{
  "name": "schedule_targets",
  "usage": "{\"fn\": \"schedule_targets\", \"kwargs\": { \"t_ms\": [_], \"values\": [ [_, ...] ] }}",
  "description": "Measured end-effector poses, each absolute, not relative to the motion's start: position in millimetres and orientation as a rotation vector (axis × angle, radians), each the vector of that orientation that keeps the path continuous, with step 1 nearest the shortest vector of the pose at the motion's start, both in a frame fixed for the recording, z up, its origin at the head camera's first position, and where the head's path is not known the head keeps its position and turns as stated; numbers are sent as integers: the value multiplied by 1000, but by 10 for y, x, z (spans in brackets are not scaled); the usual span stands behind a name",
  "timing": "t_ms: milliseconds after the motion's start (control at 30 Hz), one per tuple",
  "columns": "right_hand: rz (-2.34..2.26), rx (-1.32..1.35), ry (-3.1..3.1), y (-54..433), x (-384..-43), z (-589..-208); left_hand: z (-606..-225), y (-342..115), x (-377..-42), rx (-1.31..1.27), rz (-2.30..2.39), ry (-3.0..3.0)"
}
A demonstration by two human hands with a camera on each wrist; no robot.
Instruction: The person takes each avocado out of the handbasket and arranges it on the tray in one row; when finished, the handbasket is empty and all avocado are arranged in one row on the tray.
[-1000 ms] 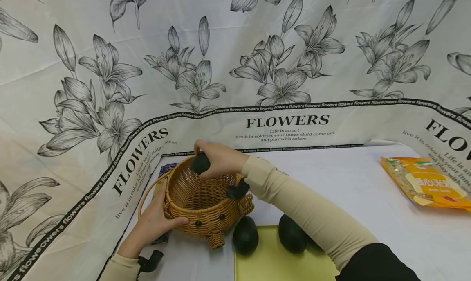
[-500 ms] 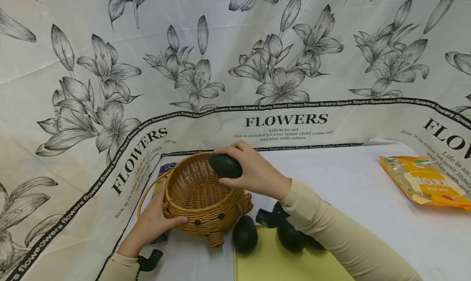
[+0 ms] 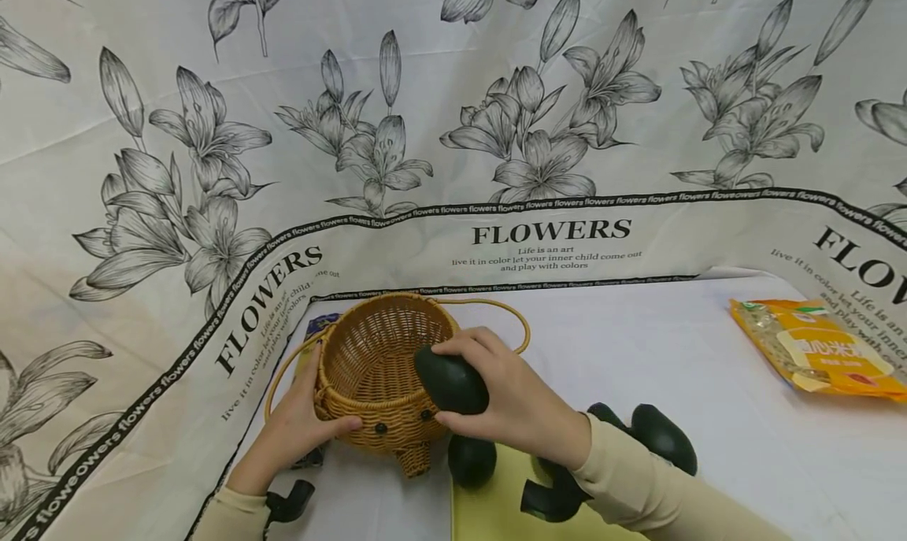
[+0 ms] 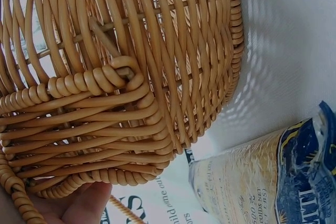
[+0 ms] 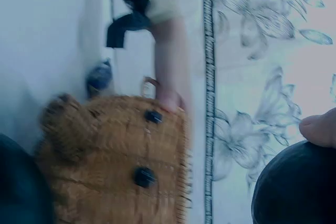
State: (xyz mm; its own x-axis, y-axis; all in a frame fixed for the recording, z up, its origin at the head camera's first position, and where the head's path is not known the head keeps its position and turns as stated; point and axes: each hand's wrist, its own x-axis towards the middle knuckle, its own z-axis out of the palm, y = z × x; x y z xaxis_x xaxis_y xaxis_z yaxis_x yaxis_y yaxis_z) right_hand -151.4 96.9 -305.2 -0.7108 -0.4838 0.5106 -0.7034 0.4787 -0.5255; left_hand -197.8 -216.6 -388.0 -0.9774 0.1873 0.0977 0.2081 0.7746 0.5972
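Note:
My left hand grips the left side of a brown wicker basket, its thumb over the front rim. The basket has an animal face with black bead eyes and a woven snout. In the left wrist view, fingers show under the woven side. My right hand holds a dark green avocado at the basket's right front rim, overlapping it in the head view. The right wrist view is blurred; the held avocado fills its lower right corner. Another avocado lies just below, on the yellow-green tray's left edge.
The yellow-green tray lies at the front, partly behind my right forearm. More avocados lie around that forearm, partly hidden. A blue-and-clear food bag lies behind the basket's left side. An orange bag lies far right. Flowered cloth stands behind.
My right hand has brought the avocado from over the basket's far side rightward and toward me, to the right front rim. The basket's right handle now shows. My left hand stays put.

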Motion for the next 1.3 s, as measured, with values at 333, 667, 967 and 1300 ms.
{"fn": "schedule_targets", "kwargs": {
  "t_ms": [333,667,967,1300],
  "values": [
    [871,1179,-2467,813,-1234,-3554,-3885,-2170,-1987,-309,-979,-2941],
    [610,1337,-2452,560,-1166,-3977,-3882,-2168,-1983,-329,-972,-2930],
    [527,1296,-2337,477,-1211,-4114,-3884,-2170,-1980,-325,-980,-2936],
    [533,1177,-2378,603,-1206,-4144,-3879,-2172,-1983,-316,-962,-2936]
  ]
}}
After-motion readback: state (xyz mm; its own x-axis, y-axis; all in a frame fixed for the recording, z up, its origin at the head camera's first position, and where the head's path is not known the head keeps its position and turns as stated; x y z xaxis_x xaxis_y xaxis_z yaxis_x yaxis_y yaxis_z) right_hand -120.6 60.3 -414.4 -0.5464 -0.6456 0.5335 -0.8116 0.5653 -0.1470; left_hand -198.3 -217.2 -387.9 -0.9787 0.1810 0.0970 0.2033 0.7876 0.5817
